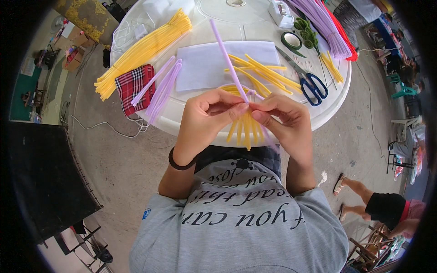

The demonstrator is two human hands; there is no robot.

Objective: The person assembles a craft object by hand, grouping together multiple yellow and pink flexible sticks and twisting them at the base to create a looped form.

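Wht tbl [250, 32] w/ tape [281, 9] in dispenser [286, 21], L/R fingers [237, 109] tight on purple stem [229, 59]

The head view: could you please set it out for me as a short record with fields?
Left hand: fingertips pinched at the lilac strand
Right hand: fingertips pinched close beside the left's
Hanging below the fingers: short yellow strands
Surface: round white table
Right of the white sheet: scissors, green tape roll
Left of it: checked cloth, large yellow bundle
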